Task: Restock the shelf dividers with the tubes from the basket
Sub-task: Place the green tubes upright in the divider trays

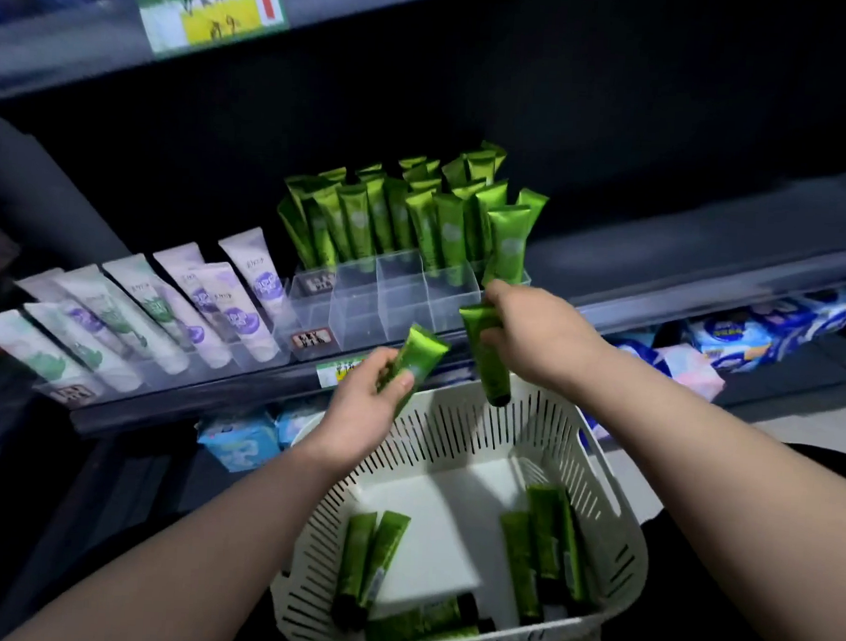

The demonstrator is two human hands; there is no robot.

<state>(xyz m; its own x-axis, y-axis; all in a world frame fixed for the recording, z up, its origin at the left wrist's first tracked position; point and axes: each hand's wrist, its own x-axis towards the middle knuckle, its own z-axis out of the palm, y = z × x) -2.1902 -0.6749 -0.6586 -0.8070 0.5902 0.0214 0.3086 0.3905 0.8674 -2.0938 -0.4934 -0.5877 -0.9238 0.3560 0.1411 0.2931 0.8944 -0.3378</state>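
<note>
My left hand [364, 401] grips a green tube [418, 357] just above the far rim of the white slotted basket [615, 536]. My right hand [538, 333] holds a second green tube [485, 353], cap down, in front of the clear shelf dividers [403, 294]. Several green tubes [407, 216] stand upright in the back compartments of the dividers; the front compartments hold none. Several more green tubes [541, 552] lie on the basket floor.
White and lilac tubes [167, 302] lie in slanted dividers to the left on the same shelf. A price tag [332, 369] sits on the shelf edge [186, 401]. Blue and white packets [753, 332] fill the lower shelf at right, and others [238, 440] lie under the shelf edge.
</note>
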